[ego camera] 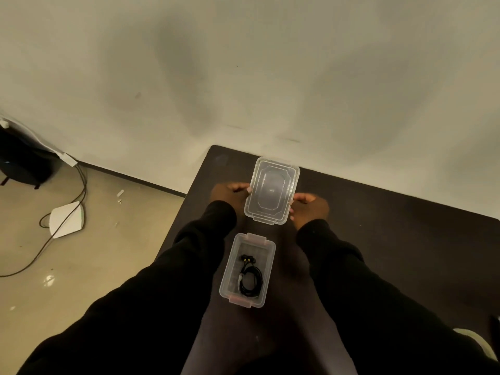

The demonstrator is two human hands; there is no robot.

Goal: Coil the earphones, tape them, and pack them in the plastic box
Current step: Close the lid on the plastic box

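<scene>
Nearest you on the dark bench (378,239) sits the open plastic box (247,269), its long axis running away from you with a slight lean to the right. The coiled earphones (250,278) already lie inside it, the coil at the near end and the earbuds pointing toward the far end. Whether tape is on the coil, you cannot tell from here.

Just beyond the box, apart from it, is the clear lid (272,190), lying on nearly the same long axis. Your left hand (228,194) has its fingers grasping the lid's left long edge, and your right hand (309,207) has its fingers clasped on the right long edge. Both hands are equally close.

The box lies straight back toward you from your fingers, so the lid likely needs only a pull nearward and a small twist to match the box.
</scene>
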